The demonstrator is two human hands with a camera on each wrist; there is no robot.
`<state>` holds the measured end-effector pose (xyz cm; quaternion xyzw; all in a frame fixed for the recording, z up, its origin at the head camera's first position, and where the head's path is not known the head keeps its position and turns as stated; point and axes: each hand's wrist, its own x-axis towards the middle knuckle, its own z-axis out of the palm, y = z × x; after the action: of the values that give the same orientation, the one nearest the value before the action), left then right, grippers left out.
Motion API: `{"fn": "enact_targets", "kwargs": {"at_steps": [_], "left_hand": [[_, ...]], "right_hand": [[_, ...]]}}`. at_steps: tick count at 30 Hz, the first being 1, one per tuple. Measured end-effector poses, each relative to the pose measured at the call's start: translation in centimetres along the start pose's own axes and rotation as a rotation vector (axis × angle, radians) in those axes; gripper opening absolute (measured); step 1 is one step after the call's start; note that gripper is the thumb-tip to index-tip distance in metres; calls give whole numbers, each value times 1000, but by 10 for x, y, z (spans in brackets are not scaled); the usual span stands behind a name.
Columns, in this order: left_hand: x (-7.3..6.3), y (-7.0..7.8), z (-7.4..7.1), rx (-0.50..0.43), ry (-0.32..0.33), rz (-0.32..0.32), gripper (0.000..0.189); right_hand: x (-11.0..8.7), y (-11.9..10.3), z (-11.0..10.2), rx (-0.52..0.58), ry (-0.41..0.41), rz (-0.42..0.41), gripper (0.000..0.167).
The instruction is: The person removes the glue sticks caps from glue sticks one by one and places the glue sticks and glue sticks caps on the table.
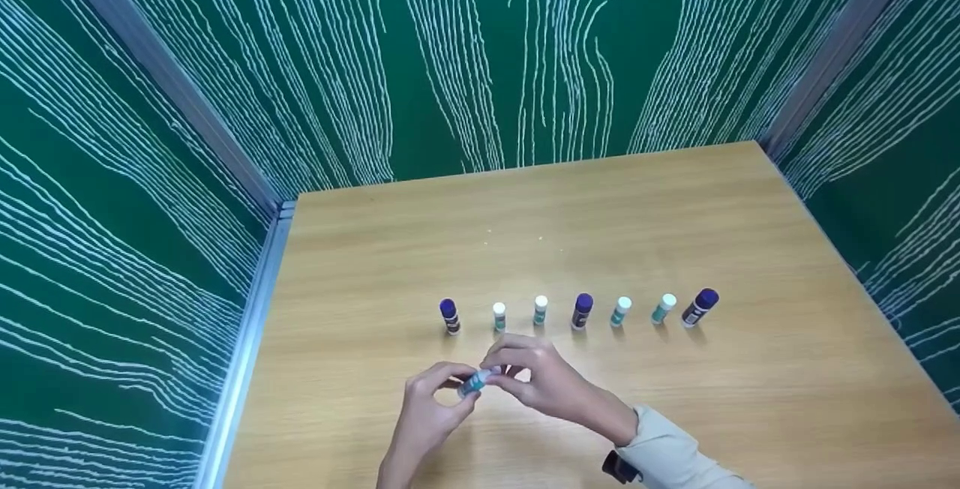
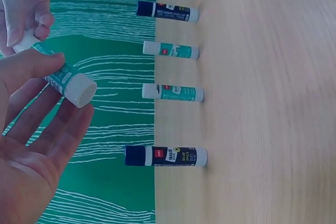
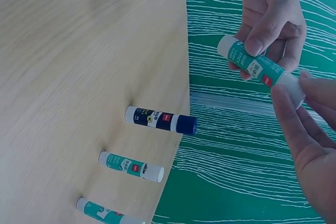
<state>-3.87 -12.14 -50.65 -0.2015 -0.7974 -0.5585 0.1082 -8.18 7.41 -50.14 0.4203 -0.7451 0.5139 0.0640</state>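
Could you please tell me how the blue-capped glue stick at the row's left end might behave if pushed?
The blue-capped glue stick would probably tip if pushed near its blue cap, as it stands upright, tall and narrow. Once down, it would likely roll, given its cylindrical shape. Its smooth, plastic-looking casing suggests it may feel stiff.

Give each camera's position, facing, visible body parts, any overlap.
Head: head-worn, facing forward and down at the table; left hand, right hand, right sleeve show.
Left wrist: worn there, facing the held glue stick and five standing glue sticks; both hands show.
Right wrist: worn there, facing the held glue stick and three standing ones; both hands show.
Both wrist views share the held glue stick and both hands.
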Motion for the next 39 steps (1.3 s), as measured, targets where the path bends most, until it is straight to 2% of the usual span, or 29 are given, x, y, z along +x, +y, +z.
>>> {"fn": "enact_targets", "kwargs": {"at_steps": [6, 12, 17, 25, 31, 35, 37, 39], "left_hand": [[0, 4, 3, -11, -7, 35, 30], [-3, 8, 4, -18, -15, 38, 31], [-3, 8, 5, -19, -22, 47, 30], [-4, 7, 4, -32, -69, -23, 28], [-5, 7, 1, -42, -46, -81, 26], [-4, 6, 0, -47, -35, -121, 26], [-4, 2, -1, -44, -26, -144, 26], [-6, -10, 1, -37, -10, -151, 26]], "right_hand": [[-3, -1, -4, -23, 25, -59, 12], [-6, -4, -6, -41, 22, -113, 14], [-8, -8, -9, -42, 18, -120, 14], [-12, -10, -13, -38, 27, -120, 17], [-16, -5, -14, -51, 36, -108, 19], [-18, -3, -14, -22, 41, -83, 19], [-20, -2, -14, -12, 44, -68, 19], [-21, 0, -14, -13, 46, -46, 18]]}}
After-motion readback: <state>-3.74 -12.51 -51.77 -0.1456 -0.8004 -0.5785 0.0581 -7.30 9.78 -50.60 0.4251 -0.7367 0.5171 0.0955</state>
